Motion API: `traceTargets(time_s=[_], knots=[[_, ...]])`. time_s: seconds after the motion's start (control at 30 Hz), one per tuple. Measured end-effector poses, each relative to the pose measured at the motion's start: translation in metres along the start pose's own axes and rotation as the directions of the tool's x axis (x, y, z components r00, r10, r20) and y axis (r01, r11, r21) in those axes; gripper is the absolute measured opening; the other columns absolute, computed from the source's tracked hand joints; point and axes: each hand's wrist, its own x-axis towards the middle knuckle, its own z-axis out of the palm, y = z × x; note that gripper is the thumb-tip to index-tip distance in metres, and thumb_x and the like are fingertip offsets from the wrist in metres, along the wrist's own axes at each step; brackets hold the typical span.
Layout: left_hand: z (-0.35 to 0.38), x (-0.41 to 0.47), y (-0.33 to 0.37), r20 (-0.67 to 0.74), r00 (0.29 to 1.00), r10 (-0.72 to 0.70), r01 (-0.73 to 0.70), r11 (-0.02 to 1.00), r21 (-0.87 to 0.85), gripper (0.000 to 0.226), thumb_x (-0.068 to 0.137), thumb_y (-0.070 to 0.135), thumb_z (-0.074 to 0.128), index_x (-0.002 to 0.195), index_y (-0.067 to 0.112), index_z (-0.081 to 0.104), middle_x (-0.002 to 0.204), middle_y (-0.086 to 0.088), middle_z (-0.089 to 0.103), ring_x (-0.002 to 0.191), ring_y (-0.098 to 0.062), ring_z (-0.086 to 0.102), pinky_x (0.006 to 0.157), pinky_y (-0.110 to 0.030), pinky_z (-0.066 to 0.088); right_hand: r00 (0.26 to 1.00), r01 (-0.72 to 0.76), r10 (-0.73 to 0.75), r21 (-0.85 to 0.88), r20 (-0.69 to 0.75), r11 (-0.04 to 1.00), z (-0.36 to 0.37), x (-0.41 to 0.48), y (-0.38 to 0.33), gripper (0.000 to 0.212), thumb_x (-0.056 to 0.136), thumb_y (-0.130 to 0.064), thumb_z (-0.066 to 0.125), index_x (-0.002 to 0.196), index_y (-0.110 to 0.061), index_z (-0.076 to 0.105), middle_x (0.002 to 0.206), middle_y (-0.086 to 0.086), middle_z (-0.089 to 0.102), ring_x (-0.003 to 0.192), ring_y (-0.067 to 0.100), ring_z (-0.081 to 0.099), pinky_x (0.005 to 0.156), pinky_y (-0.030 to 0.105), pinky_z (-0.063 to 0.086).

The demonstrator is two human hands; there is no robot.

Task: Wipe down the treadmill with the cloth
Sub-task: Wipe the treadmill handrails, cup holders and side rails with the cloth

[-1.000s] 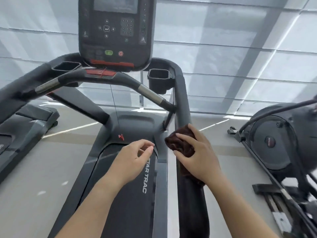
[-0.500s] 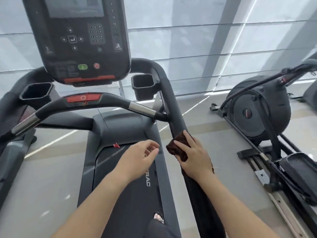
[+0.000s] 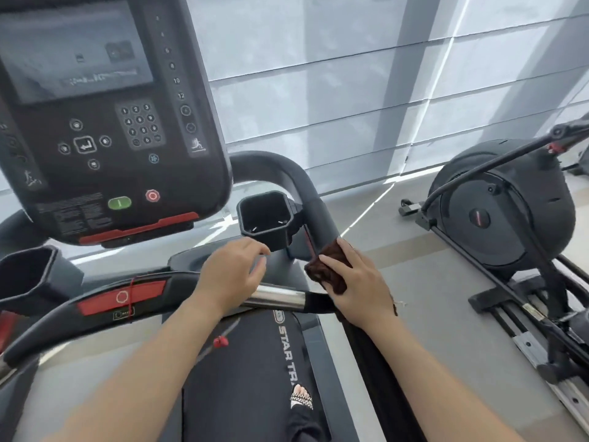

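Cloth (image 3: 328,273), brown napped fabric, side rail (image 3: 322,218) right of the console (image 3: 105,177), matt black, handlebar sleeve (image 3: 277,296) below the console, polished bare metal, cup holder (image 3: 266,218) beside it, glossy black plastic.

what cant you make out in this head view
Head view:
- Console screen text: blurred.
- Side rail under the cloth: covered by the right hand.
- Whether the left hand touches the crossbar: the hand hides it.
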Motion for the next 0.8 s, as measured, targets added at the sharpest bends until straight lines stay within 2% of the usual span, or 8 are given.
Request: traceTargets(time_s=[0.07, 0.17, 0.3, 0.4, 0.53, 0.63, 0.8], knots=[[0.004, 0.019, -0.019, 0.033, 0.999, -0.03, 0.029, 0.999, 0.026, 0.018, 0.088, 0.023, 0.053, 0.101, 0.02, 0.066, 0.102, 0.005, 0.067, 0.096, -0.016, 0.06, 0.074, -0.027, 0.043, 1.0, 0.014, -0.013, -0.023, 0.019, 1.0, 0.006, 0.029, -0.002, 0.047, 0.08, -0.032, 0.069, 0.124, -0.037, 0.055, 0.149, -0.001, 0.038, 0.127, 0.028, 0.042, 0.09, 0.046, 0.052], [0.015, 0.029, -0.038, 0.125, 0.985, -0.119, 0.119, 0.993, 0.007, 0.019, 0.09, 0.028, 0.048, 0.099, 0.023, 0.064, 0.1, 0.006, 0.065, 0.097, -0.016, 0.058, 0.076, -0.033, 0.048, 1.0, -0.009, 0.009, -0.009, 0.019, 1.0, 0.009, 0.06, -0.005, 0.047, 0.08, -0.032, 0.07, 0.125, -0.036, 0.057, 0.15, -0.002, 0.037, 0.128, 0.026, 0.042, 0.093, 0.045, 0.05], [0.028, 0.027, -0.046, 0.183, 0.968, -0.169, 0.175, 0.984, -0.015, 0.018, 0.09, 0.038, 0.042, 0.093, 0.031, 0.059, 0.091, 0.012, 0.062, 0.088, -0.013, 0.057, 0.068, -0.032, 0.046, 0.999, -0.035, 0.035, -0.032, -0.005, 0.999, 0.009, 0.052, -0.005, 0.055, 0.075, -0.037, 0.072, 0.127, -0.038, 0.053, 0.151, -0.003, 0.033, 0.13, 0.025, 0.04, 0.089, 0.047, 0.051], [0.031, 0.028, -0.048, 0.184, 0.969, -0.165, 0.176, 0.983, -0.047, 0.018, 0.09, 0.04, 0.042, 0.095, 0.032, 0.058, 0.091, 0.014, 0.06, 0.086, -0.01, 0.056, 0.067, -0.03, 0.044, 0.994, -0.107, 0.104, -0.074, -0.037, 0.992, 0.012, 0.033, -0.002, 0.062, 0.073, -0.039, 0.074, 0.129, -0.04, 0.048, 0.151, -0.001, 0.032, 0.126, 0.029, 0.043, 0.082, 0.05, 0.052], [0.03, 0.027, -0.048, 0.177, 0.974, -0.143, 0.159, 0.984, -0.079, 0.019, 0.09, 0.037, 0.044, 0.098, 0.031, 0.059, 0.092, 0.013, 0.06, 0.088, -0.008, 0.056, 0.068, -0.026, 0.043, 0.983, -0.171, 0.168, -0.038, -0.073, 0.985, 0.015, 0.035, -0.001, 0.063, 0.072, -0.025, 0.08, 0.129, -0.033, 0.055, 0.148, 0.003, 0.041, 0.117, 0.032, 0.052, 0.086, 0.046, 0.053], [0.025, 0.028, -0.05, 0.136, 0.982, -0.131, 0.145, 0.984, -0.1, 0.018, 0.09, 0.034, 0.047, 0.099, 0.03, 0.061, 0.095, 0.015, 0.062, 0.092, -0.006, 0.055, 0.069, -0.024, 0.044, 0.986, -0.15, 0.149, 0.0, -0.075, 0.989, 0.013, 0.055, -0.004, 0.063, 0.07, -0.012, 0.081, 0.127, -0.027, 0.059, 0.145, 0.006, 0.046, 0.114, 0.034, 0.056, 0.086, 0.044, 0.053], [0.007, 0.031, -0.073, 0.035, 0.976, -0.215, 0.217, 0.969, -0.118, 0.015, 0.089, 0.032, 0.05, 0.1, 0.032, 0.061, 0.097, 0.018, 0.063, 0.093, -0.002, 0.055, 0.072, -0.024, 0.046, 0.988, -0.05, 0.065, 0.108, -0.14, 0.993, 0.015, 0.112, -0.023, 0.055, 0.076, -0.013, 0.077, 0.128, -0.021, 0.059, 0.145, 0.007, 0.045, 0.119, 0.033, 0.053, 0.095, 0.041, 0.048]])
